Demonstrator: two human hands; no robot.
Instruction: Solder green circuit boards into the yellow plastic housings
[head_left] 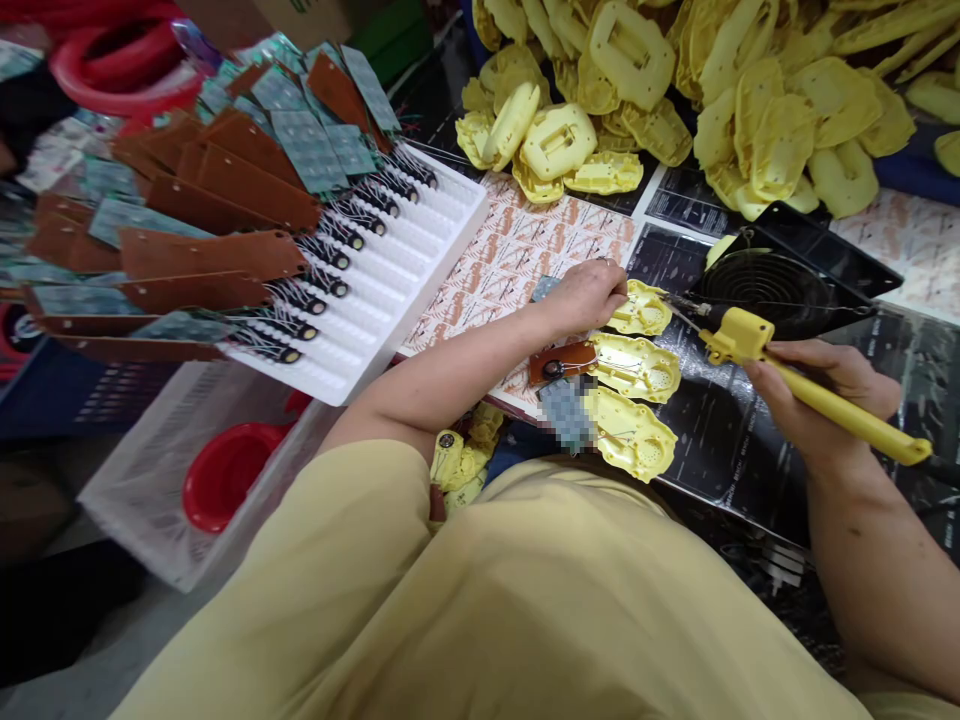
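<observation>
My right hand [821, 390] is wrapped round the handle of a yellow soldering iron [847, 410]. Its thin metal tip points left, close to the farthest of three yellow plastic shell halves [649, 308]. At that shell's left end my left hand [589, 297] is closed in a pinch; what its fingers hold is hidden. A grey-green circuit board [545, 287] shows partly behind the left hand. The middle shell [637, 367] has a brown board [562, 362] with a small round black speaker and wires at its left. By the nearest shell [634, 435] lies another grey-green board [566, 412].
A white foam tray [420, 290] at left carries brown and green boards [217, 250] with wired black speakers. Yellow shells [559, 140] are heaped at the back. A black ringed fan-like device [780, 280] stands behind the iron. A clear bin [142, 500] holds a red basin [229, 475].
</observation>
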